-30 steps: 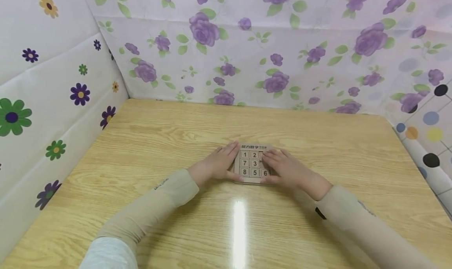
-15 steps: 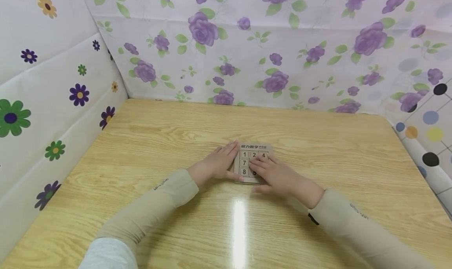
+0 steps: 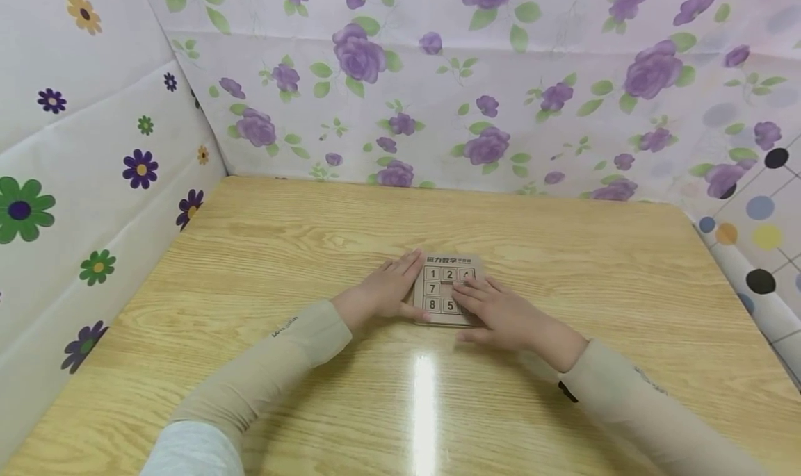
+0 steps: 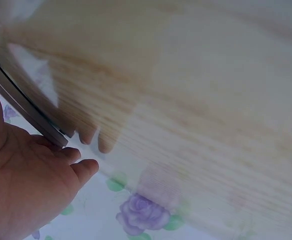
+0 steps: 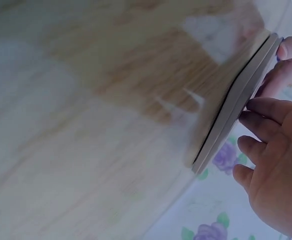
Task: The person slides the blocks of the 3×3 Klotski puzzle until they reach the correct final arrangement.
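Nearest you, just off the near edge of the number board [image 3: 438,319], your right hand [image 3: 500,313] keeps its thumb over the tabletop [image 3: 313,233], while your left hand [image 3: 386,290] has its thumb on the board's near left corner. Beyond the thumbs, your left fingers lie relaxed and extended along the board's left side, and your right fingers, likewise released, lie across its right part. Past tile 8 [image 3: 432,305] and tile 5 [image 3: 450,306], the board's middle cell shows open beside tile 7 [image 3: 432,289]; on the far row stand tile 1 [image 3: 432,274], tile 2 [image 3: 449,274] and a partly covered tile 4 [image 3: 466,275]. You have tabletop on the board's near side, where a light streak [image 3: 423,413] shines, and more to either side and behind, up to a far edge meeting the floral sheet [image 3: 400,80]. Half a second ago your right fingers covered that middle cell; they have shifted right along the board, while your left hand stays where it was.
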Available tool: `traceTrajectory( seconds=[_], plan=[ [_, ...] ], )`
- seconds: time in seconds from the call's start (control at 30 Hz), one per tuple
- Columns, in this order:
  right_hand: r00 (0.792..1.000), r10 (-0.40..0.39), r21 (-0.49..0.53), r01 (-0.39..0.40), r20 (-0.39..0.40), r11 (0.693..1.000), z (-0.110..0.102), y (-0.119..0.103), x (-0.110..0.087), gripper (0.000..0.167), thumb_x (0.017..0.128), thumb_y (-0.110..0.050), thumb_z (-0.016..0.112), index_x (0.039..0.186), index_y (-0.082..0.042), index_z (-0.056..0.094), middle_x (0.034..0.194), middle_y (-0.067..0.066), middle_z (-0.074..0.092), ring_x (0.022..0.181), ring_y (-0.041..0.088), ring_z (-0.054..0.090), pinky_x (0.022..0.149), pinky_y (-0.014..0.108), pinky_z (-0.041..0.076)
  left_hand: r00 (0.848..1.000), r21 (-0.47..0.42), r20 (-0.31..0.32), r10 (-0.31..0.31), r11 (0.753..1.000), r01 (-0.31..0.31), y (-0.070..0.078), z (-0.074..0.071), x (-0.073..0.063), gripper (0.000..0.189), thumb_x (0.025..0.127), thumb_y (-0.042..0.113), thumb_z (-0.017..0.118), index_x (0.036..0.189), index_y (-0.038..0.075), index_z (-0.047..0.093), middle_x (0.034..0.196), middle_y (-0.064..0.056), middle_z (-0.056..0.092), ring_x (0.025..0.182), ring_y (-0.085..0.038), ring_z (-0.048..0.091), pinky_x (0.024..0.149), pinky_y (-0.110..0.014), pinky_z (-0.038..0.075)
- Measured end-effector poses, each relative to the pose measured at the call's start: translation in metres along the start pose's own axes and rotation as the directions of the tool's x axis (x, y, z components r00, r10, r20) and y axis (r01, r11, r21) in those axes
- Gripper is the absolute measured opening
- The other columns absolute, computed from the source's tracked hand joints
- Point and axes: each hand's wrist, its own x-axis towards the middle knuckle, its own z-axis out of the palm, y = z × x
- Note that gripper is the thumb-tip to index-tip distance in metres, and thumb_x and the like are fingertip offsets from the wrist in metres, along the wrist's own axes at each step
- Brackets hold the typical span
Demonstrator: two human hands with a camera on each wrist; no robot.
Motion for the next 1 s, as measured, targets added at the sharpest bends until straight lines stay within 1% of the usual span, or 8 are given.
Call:
traceTrajectory(
  seconds=[0.27,0.57,0.77,0.9,1.0],
  plan=[
    [1.0,0.003,0.018,-0.003,-0.004,1.0,-0.004,0.004,-0.007,0.072,0.091,-0.05,0.055,0.144,-0.002,0.039,0.153,0.012,0.033,0.143,0.033,0.024,0.118,0.054,0.014,1.0,-0.001,-0.003,-0.01,1.0,0.01,-0.002,0.0,0.001,0.113,0.078,0.068,0.059,0.153,0.003,0.002,0.16,-0.012,-0.004,0.148,-0.026,0.003,0.12,-0.044,0.01],
    [0.999,0.012,-0.006,-0.012,-0.03,1.0,-0.005,0.006,-0.01,0.071,0.091,-0.048,0.056,0.141,0.0,0.043,0.15,0.015,0.038,0.142,0.035,0.027,0.117,0.055,0.015,1.0,0.005,-0.004,-0.005,1.0,0.005,-0.001,-0.001,0.0,0.113,0.079,0.068,0.059,0.152,0.002,0.003,0.16,-0.012,-0.003,0.148,-0.026,0.003,0.12,-0.044,0.011],
    [0.999,-0.004,-0.008,0.004,-0.038,1.0,-0.008,0.0,-0.003,0.071,0.091,-0.049,0.055,0.141,-0.001,0.043,0.149,0.014,0.039,0.141,0.034,0.03,0.117,0.055,0.018,1.0,0.003,-0.007,-0.003,1.0,0.003,-0.001,-0.004,0.001,0.114,0.078,0.068,0.059,0.152,0.003,0.002,0.16,-0.012,-0.004,0.148,-0.026,0.003,0.12,-0.044,0.011],
    [0.999,-0.02,-0.022,0.02,-0.033,1.0,-0.005,-0.004,0.004,0.072,0.091,-0.051,0.054,0.141,-0.001,0.044,0.149,0.014,0.039,0.14,0.034,0.03,0.117,0.054,0.019,1.0,0.004,0.004,-0.011,1.0,0.011,-0.001,-0.001,0.002,0.114,0.078,0.069,0.058,0.153,0.004,0.002,0.16,-0.011,-0.005,0.148,-0.025,0.001,0.121,-0.044,0.01],
    [1.0,-0.022,-0.012,0.022,-0.021,1.0,-0.002,-0.005,0.007,0.072,0.091,-0.053,0.053,0.142,-0.002,0.043,0.15,0.013,0.038,0.141,0.034,0.029,0.118,0.053,0.017,1.0,0.004,0.01,-0.016,1.0,0.016,-0.001,0.001,0.002,0.114,0.078,0.069,0.058,0.153,0.004,0.001,0.16,-0.01,-0.005,0.148,-0.024,0.001,0.121,-0.043,0.009]
  ],
)
